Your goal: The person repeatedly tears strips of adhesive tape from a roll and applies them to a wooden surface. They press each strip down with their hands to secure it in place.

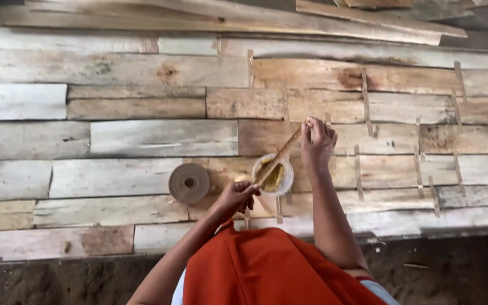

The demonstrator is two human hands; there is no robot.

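Observation:
My right hand (pixel 317 141) pinches the upper end of a thin brown paper strip (pixel 279 156). My left hand (pixel 234 197) grips the strip's lower end, so it stretches slantwise between them. Below the strip stands a small white cup (pixel 285 182) with yellowish paste inside, resting on wooden veneer sheets (pixel 142 138). A brown tape roll (pixel 189 183) lies flat just left of the cup and my left hand.
Several short tape strips (pixel 358 172) cross the seams of the veneer to the right. Long wooden planks (pixel 227 20) lie along the far edge. Dirt floor (pixel 57 282) runs along the near edge, and orange cloth (pixel 266 265) covers my lap.

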